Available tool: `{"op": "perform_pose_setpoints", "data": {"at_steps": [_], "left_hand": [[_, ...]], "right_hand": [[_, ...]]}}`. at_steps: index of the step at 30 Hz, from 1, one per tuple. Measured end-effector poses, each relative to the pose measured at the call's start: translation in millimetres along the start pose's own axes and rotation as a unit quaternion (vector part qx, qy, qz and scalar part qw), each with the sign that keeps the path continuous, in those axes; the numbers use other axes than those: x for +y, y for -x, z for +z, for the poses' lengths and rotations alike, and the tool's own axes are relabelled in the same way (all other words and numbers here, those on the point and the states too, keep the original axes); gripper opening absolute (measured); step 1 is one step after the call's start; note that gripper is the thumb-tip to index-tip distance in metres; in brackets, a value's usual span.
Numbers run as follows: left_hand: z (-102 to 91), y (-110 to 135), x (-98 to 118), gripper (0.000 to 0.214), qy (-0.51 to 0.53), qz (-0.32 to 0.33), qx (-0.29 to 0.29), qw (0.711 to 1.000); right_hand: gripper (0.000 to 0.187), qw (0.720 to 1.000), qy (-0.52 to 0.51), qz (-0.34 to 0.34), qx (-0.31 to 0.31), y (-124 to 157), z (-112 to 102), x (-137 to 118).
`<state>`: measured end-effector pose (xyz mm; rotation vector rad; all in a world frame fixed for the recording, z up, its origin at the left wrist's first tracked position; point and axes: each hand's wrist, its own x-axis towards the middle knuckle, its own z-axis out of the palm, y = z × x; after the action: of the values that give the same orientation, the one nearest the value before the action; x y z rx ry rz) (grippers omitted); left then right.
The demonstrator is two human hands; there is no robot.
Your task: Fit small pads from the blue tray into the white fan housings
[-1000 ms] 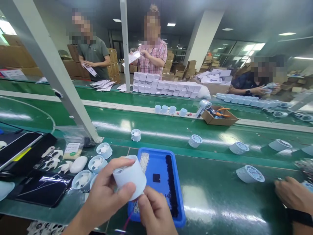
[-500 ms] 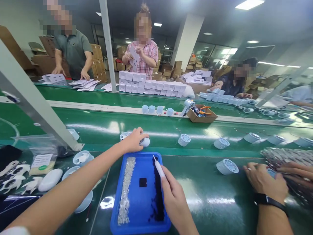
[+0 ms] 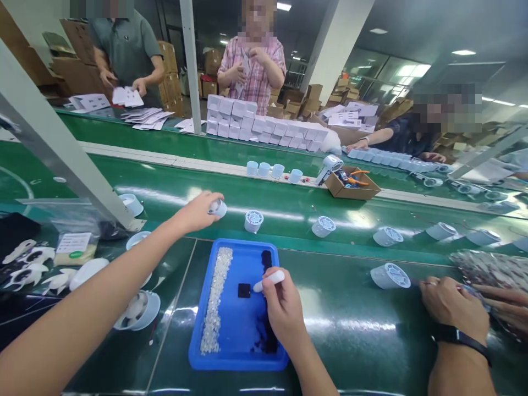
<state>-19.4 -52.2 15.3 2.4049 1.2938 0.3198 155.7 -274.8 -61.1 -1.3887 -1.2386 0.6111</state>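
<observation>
My left hand [image 3: 203, 213] is closed round a small pale-blue fan housing [image 3: 221, 209] on the green belt. To its right a second fan housing [image 3: 253, 221] stands free, grille side up. Held in my right hand [image 3: 284, 308] is a white pen-like tool [image 3: 270, 279], slanting down to the left. The tool's tip is beside a small black square [image 3: 244, 290] lying in a blue tray [image 3: 237, 360]. Clear-white granules [image 3: 216, 300] line the tray's left side, and small black pieces [image 3: 268, 330] line its right side, partly hidden by my right hand.
More fan housings [image 3: 324, 226] stand along the belt [image 3: 284, 198]. A co-worker's hands [image 3: 456, 305] are at the right edge, near a housing [image 3: 390, 275]. Left are white fan blades [image 3: 25, 275], a labelled bag [image 3: 76, 247] and a metal post [image 3: 61, 132]. Beyond is a cardboard box [image 3: 352, 187].
My left hand has let go of one fan housing and moved left onto another. The tool in my right hand has swung from pointing up and away to pointing left, near the black square.
</observation>
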Motion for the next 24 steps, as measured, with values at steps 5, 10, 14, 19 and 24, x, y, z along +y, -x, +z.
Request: {"op": "perform_pose_setpoints", "data": {"at_steps": [5, 10, 14, 19, 24], "left_hand": [[-37.8, 62.0, 34.5, 0.053, 0.085, -0.062, 0.142, 0.984], [-36.8, 123.5, 32.1, 0.064, 0.271, -0.177, 0.178, 0.929], [-22.6, 146.9, 17.8, 0.068, 0.369, -0.210, 0.192, 0.885], [-11.5, 159.6, 17.6, 0.059, 0.485, -0.186, 0.220, 0.826], [-4.9, 166.4, 18.6, 0.042, 0.633, -0.190, 0.226, 0.715]], "right_hand": [[0.018, 1.000, 0.012, -0.009, -0.010, -0.1, -1.2, -0.9], [0.018, 0.999, 0.034, -0.009, -0.021, 3.0, -2.3, 1.5], [0.016, 0.997, 0.059, -0.016, -0.042, 1.4, -2.7, 1.6], [0.013, 0.996, 0.055, -0.058, -0.035, 7.0, -5.4, -1.8], [0.015, 0.997, 0.071, -0.039, 0.006, 28.8, -12.0, -3.4]]}}
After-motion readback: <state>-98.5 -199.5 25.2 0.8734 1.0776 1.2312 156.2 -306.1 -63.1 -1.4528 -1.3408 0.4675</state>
